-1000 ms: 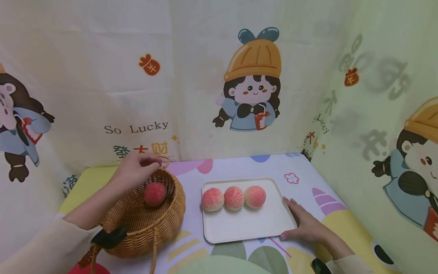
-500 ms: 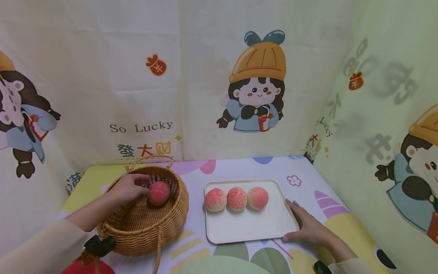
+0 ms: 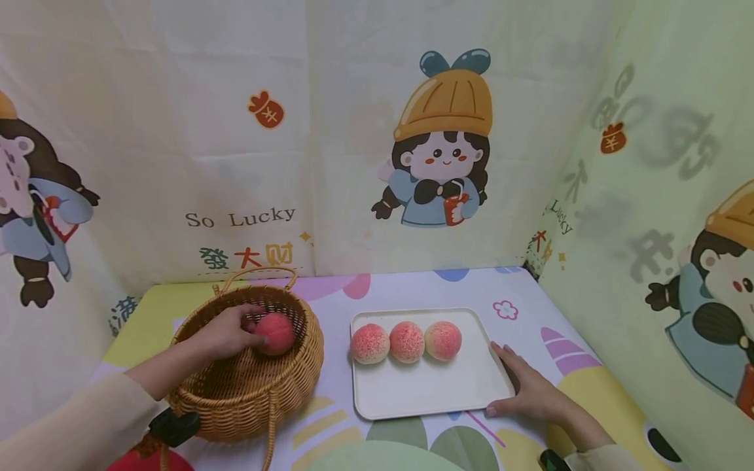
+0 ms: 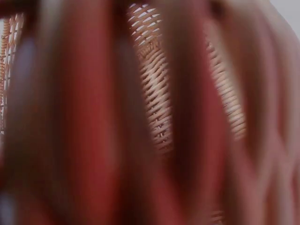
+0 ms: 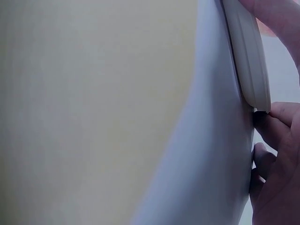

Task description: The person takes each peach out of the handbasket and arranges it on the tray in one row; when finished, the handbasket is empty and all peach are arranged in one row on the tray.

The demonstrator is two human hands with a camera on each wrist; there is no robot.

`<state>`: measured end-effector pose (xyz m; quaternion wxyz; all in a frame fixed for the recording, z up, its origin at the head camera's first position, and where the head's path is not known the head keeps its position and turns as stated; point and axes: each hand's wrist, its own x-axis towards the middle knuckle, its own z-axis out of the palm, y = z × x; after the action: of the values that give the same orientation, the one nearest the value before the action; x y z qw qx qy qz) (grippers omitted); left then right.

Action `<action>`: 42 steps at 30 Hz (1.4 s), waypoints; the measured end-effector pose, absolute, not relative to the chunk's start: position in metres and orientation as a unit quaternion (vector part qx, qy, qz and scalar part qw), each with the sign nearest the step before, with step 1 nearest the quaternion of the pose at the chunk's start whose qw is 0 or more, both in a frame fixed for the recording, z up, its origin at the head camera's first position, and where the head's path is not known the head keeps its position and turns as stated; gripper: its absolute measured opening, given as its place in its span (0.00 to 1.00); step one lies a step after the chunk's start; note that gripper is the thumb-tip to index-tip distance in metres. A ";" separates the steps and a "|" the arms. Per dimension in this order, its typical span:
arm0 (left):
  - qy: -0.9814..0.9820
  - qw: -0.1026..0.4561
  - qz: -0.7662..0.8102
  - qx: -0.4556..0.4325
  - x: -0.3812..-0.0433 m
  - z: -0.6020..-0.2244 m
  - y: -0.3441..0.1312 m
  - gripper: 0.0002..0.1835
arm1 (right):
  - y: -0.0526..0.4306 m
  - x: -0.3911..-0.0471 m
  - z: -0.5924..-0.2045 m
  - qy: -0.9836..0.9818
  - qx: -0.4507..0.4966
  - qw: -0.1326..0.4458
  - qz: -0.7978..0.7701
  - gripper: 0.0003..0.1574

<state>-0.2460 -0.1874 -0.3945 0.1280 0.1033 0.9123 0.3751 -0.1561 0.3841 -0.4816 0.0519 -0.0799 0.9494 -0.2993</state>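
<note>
The left hand [image 3: 226, 332] curls its fingers round a pink peach [image 3: 275, 332] inside the wicker basket [image 3: 247, 386], left of the tray [image 3: 430, 392]. It looks light and soft (probably bruisable), best cupped around its middle. The right hand [image 3: 530, 387] lies flat-fingered against the tray's right edge.

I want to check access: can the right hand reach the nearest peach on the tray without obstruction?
Probably yes. The right hand rests at the tray edge, and only bare tray lies between it and the rightmost peach.

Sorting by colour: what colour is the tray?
Cream white tray, clearest in the head view.
</note>
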 end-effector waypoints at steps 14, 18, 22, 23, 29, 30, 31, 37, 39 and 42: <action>0.931 0.083 0.316 0.165 -0.250 -0.405 -0.180 0.36 | 0.388 -0.155 -0.484 0.949 -0.079 0.046 -0.303 0.77; 0.935 0.096 0.315 0.134 -0.251 -0.405 -0.178 0.40 | 0.389 -0.155 -0.485 0.949 -0.071 0.051 -0.303 0.78; 0.929 0.125 0.326 0.125 -0.251 -0.405 -0.177 0.41 | 0.389 -0.155 -0.485 0.949 -0.067 0.054 -0.304 0.79; 0.925 0.132 0.332 0.127 -0.250 -0.404 -0.176 0.38 | 0.389 -0.155 -0.486 0.949 -0.067 0.054 -0.304 0.79; 0.922 0.123 0.347 0.118 -0.245 -0.399 -0.176 0.30 | 0.389 -0.156 -0.487 0.949 -0.068 0.051 -0.304 0.79; 0.925 0.116 0.345 0.111 -0.244 -0.397 -0.177 0.31 | 0.388 -0.156 -0.487 0.949 -0.069 0.051 -0.305 0.79; 0.927 0.107 0.342 0.107 -0.243 -0.395 -0.178 0.33 | 0.388 -0.156 -0.487 0.949 -0.070 0.052 -0.305 0.79; 0.920 0.074 0.373 0.100 -0.233 -0.374 -0.181 0.39 | 0.386 -0.157 -0.488 0.946 -0.075 0.052 -0.310 0.78; 0.906 0.068 0.406 0.098 -0.229 -0.364 -0.178 0.39 | 0.386 -0.157 -0.488 0.945 -0.078 0.050 -0.313 0.78; 0.875 0.045 0.471 0.098 -0.224 -0.346 -0.169 0.37 | 0.386 -0.157 -0.487 0.946 -0.078 0.046 -0.312 0.78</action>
<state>-0.2245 -0.1690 -0.3456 0.0449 0.0978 0.8754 0.4712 -0.1565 0.3860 -0.4866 0.0463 -0.0777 0.9456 -0.3125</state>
